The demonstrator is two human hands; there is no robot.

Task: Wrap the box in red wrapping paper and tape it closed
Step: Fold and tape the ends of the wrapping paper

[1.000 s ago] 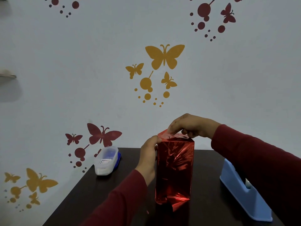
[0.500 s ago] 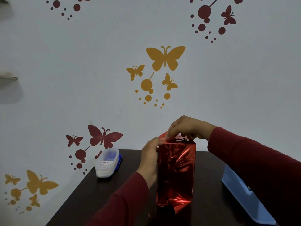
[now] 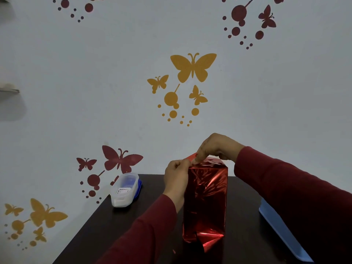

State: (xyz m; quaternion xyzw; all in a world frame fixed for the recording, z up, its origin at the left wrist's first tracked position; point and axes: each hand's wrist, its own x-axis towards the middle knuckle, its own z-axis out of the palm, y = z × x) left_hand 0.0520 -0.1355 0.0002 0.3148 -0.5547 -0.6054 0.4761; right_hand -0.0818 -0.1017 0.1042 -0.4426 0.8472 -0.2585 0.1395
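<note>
1. Standing upright near the middle of the dark desk (image 3: 118,231), the box (image 3: 205,199) is covered in shiny red paper (image 3: 209,183), with a loose folded flap at its near bottom edge.
2. The left hand (image 3: 176,180) lies against the box's upper left side, its fingers pinching the paper at the top left corner.
3. The right hand (image 3: 215,147) reaches over the top, its fingers curled and pinching a small red flap (image 3: 192,156) at that same corner, just beside the left fingertips.
4. A clear tub (image 3: 124,190) with a blue lid underneath sits at the desk's far left corner.
5. A blue dispenser (image 3: 282,231) lies along the right edge, partly hidden by the right sleeve (image 3: 297,195).
</note>
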